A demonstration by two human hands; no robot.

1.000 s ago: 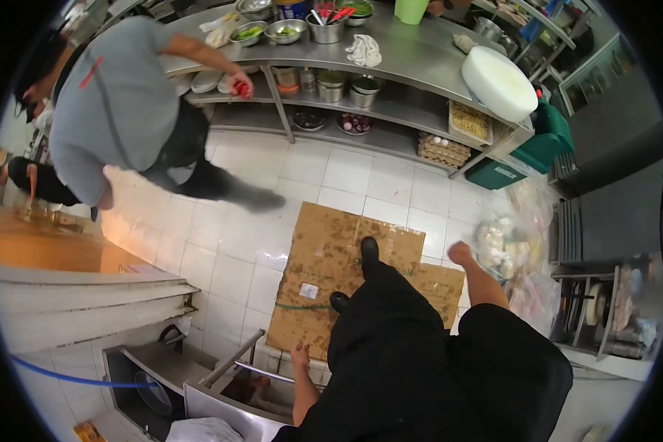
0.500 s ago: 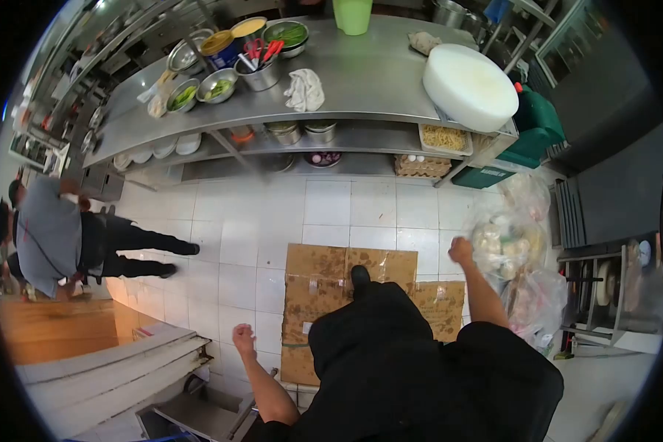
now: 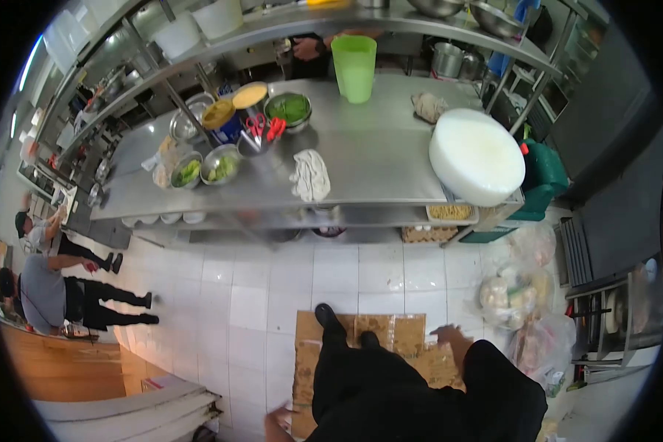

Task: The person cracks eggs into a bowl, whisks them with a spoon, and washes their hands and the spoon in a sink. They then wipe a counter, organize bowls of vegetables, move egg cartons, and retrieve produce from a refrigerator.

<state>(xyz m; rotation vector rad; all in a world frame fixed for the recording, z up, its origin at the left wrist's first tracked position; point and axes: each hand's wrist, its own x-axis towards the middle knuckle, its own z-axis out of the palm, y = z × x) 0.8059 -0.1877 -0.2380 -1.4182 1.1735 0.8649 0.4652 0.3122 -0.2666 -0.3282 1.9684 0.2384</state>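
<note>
My left hand (image 3: 278,421) hangs low beside my body, over the edge of the flattened cardboard (image 3: 305,346) on the floor. Its fingers look loosely apart and nothing is in it. On the other side, my right hand (image 3: 449,335) hangs near the cardboard's right end, fingers stretched out, empty. Neither hand touches anything. Ahead is a steel table (image 3: 379,158) with a white round block (image 3: 477,156), a green pitcher (image 3: 355,68), a crumpled white cloth (image 3: 311,175) and red-handled scissors (image 3: 255,125).
Bowls of greens (image 3: 287,109) stand on the table's left half. Plastic bags (image 3: 516,295) lie on the floor at right, near a green container (image 3: 544,180). At left stand two people, one in a grey shirt (image 3: 43,291). Another person's hand (image 3: 306,48) shows behind the table.
My view has tilted up, showing the upper shelf and more of the table. One foot has stepped forward on the cardboard. Both hands appear lower in view, with fingers looser.
</note>
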